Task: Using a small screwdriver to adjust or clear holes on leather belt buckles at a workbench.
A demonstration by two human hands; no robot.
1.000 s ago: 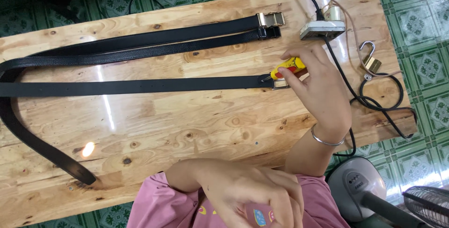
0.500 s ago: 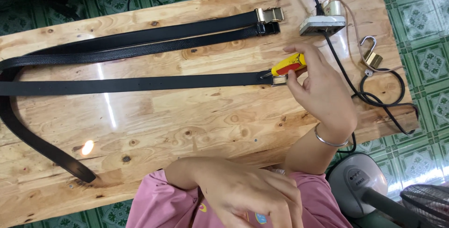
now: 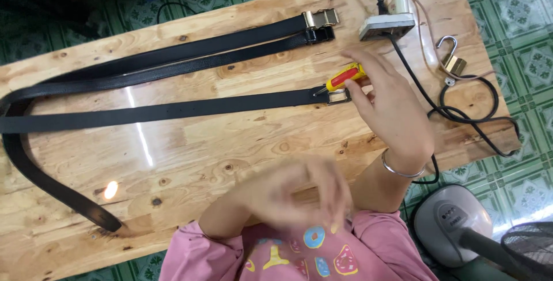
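Observation:
My right hand (image 3: pixel 391 108), with a silver bangle on its wrist, grips the end of a red and yellow screwdriver (image 3: pixel 343 77). The screwdriver's tip rests at the metal buckle (image 3: pixel 339 96) of a black belt (image 3: pixel 173 111) that lies straight across the wooden table (image 3: pixel 242 148). My left hand (image 3: pixel 294 194) hovers blurred over the table's near edge, in front of my pink shirt. Its fingers are loosely apart and I see nothing in it.
Two more black belts (image 3: pixel 190 56) lie along the far side, one with a gold buckle (image 3: pixel 321 18). A belt tail (image 3: pixel 52 183) curves down at the left. A white power strip (image 3: pixel 387 25), black cable (image 3: pixel 461 114) and brass padlock (image 3: pixel 452 62) sit right. A fan (image 3: pixel 461 229) stands on the floor.
My right hand has drawn back along the screwdriver, which now shows more fully and points at the buckle. My left hand has risen from my lap toward the table edge.

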